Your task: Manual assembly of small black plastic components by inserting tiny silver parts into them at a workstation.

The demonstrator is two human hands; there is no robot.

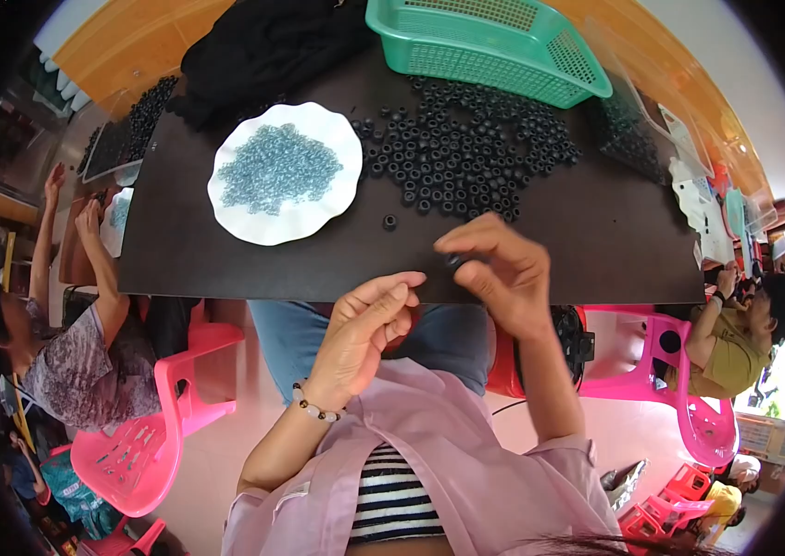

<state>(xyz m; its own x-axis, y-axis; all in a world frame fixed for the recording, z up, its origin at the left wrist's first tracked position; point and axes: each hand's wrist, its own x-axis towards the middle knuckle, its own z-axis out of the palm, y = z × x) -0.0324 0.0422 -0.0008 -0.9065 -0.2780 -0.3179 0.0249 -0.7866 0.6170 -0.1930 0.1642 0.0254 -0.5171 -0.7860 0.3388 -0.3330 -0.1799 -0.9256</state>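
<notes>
Clearly, the right hand [503, 273] is curled above the near edge of the dark table [596, 241], with its thumb and first finger brought close and a small black ring [454, 260] between their tips. The left hand [369, 320] is just beside it, its thumb and first finger bent toward each other; these tips are small in the view, so one cannot tell whether they grip some tiny thing. Many similar rings lie as a loose pile [466, 148] beyond the hands, and one single ring [389, 221] lies apart, nearer to the person. To the left of this pile, a white wavy plate [272, 233] carries small clear bluish pieces [281, 162], and behind the pile is a green basket [494, 69]. Probably the black ring is light and rather stiff, not easily broken, but its rounded wall could roll or slip away. It should be best to pinch it lightly across the outer wall with two fingertips, so that its hole remains uncovered.
</notes>
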